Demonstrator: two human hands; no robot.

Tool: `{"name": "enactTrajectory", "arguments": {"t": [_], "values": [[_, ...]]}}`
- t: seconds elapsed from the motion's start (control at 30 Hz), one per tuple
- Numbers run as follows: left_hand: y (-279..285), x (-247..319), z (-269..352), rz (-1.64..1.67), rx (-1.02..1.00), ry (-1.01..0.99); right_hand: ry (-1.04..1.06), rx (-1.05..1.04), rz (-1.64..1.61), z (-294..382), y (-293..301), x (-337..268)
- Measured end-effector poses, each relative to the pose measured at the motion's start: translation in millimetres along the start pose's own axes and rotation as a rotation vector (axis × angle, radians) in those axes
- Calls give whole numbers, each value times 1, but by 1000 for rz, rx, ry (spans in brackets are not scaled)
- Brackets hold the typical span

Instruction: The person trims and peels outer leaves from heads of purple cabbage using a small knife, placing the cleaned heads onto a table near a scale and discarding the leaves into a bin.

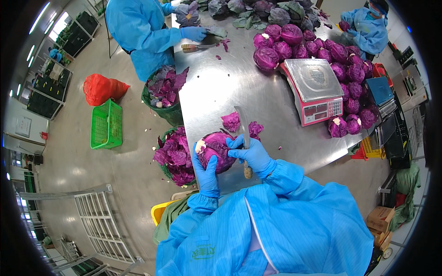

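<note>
A red cabbage (pixel 218 151) with a pale cut stem is held over the near left edge of the steel table (pixel 221 86). My left hand (pixel 207 170), in a blue glove, cups it from the left and below. In my right hand (pixel 253 155), also gloved, is a knife (pixel 246 127) with a curved blade pointing away from me and a worn handle below the palm. The fingertips of that hand touch the cabbage's right side. Loose purple leaves (pixel 230 121) lie on the table just beyond the blade.
Two bins of trimmed leaves (pixel 176 155) stand against the table's left edge. A red-framed scale (pixel 316 82) sits at right, beside piled red cabbages (pixel 340 72). A co-worker (pixel 138 31) stands at far left, another person (pixel 366 29) at far right. A green crate (pixel 106 126) is on the floor.
</note>
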State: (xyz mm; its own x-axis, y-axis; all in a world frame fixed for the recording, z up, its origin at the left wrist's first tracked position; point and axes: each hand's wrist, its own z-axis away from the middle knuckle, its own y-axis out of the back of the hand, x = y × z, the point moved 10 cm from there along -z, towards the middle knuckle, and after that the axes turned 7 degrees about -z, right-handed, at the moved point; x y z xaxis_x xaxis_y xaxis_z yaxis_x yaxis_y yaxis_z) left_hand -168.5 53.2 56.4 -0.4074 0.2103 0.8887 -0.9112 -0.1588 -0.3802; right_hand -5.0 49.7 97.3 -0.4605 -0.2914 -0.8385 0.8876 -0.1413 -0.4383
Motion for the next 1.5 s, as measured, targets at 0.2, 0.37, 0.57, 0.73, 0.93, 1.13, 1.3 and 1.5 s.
{"name": "enactTrajectory", "arguments": {"t": [0.2,0.37,0.57,0.73,0.93,1.13,1.3,1.5], "values": [[-7,1,-1,8,-112,49,-80,2,132,1,8,-18],[-3,-26,1,42,-195,220,263,159,253,-17,40,-74],[-18,-43,18,401,-277,595,410,-170,563,-22,12,-61],[-9,-44,12,400,-284,622,-105,-157,455,-23,-8,-44],[-39,-28,24,526,-337,703,2,-216,148,-22,-13,-50],[-45,-41,34,654,-327,774,125,-186,128,-29,-7,-46],[-50,-36,26,697,-237,738,281,-111,430,-12,-6,-59],[-49,-27,24,789,-297,660,69,-45,329,-5,4,-21]]}}
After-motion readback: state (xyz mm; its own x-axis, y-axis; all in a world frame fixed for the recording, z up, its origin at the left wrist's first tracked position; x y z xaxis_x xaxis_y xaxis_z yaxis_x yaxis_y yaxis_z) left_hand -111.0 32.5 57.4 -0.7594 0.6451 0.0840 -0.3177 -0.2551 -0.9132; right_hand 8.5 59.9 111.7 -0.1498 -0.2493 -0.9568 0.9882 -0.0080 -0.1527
